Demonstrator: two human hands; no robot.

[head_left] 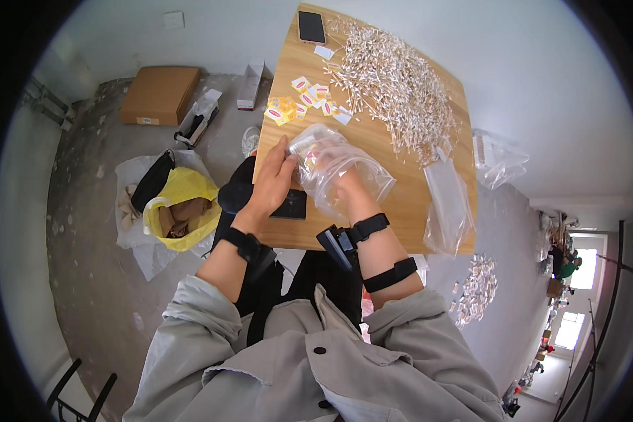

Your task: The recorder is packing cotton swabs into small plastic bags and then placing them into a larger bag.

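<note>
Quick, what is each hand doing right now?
Left hand: fingers closed on the edge of the clear bag.
Right hand: inside the bag; cannot tell if it is open or closed.

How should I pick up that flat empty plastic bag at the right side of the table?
Probably pinch the empty plastic bag at its lower end, coming from the table's near edge. It lies flat, but that end seems to hang over the edge, so fingers could get under it there.

A dark-screened phone [311, 27] lies at the surface's far edge. Small yellow-and-red sachets [299, 102] lie scattered beside it. A brown cardboard box [160, 95] sits on the floor.
</note>
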